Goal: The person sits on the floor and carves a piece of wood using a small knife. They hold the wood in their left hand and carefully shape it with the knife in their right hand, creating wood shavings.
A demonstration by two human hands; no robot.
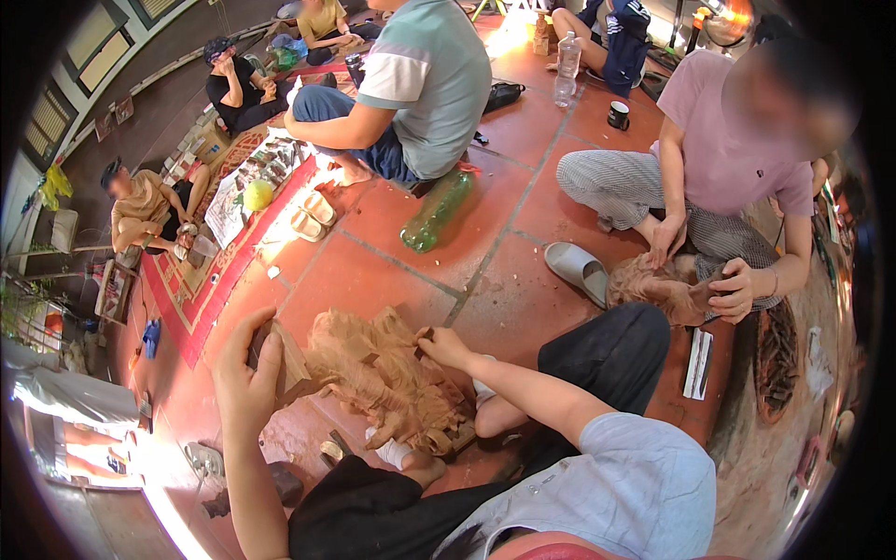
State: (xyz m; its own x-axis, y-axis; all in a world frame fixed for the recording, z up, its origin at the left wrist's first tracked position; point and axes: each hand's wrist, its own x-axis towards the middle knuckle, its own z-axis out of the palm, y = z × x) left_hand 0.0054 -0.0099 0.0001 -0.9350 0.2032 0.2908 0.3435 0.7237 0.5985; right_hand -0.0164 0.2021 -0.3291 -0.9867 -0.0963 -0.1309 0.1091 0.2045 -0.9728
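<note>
carving: we see a pale brown wooden carving (378, 378) with rough, leafy relief, lying on the red tiled floor (392, 252) between our legs.
hidden: its lower end runs under our right forearm and knee; we cannot make out what figure it shows.
axis: its long axis runs from upper left to lower right, the broad end toward our left hand.
left hand: our left hand (247, 369) is closed round the carving's upper left edge, fingers curled over a flat wooden part.
right hand: our right hand (443, 347) is pinched on a small dark tool (422, 334) whose tip touches the carving; the tool is mostly hidden.
nearby: a green plastic bottle (437, 210) lies on the tiles well apart; a person in a pink shirt (737, 140) holds another carved piece (658, 285).
</note>
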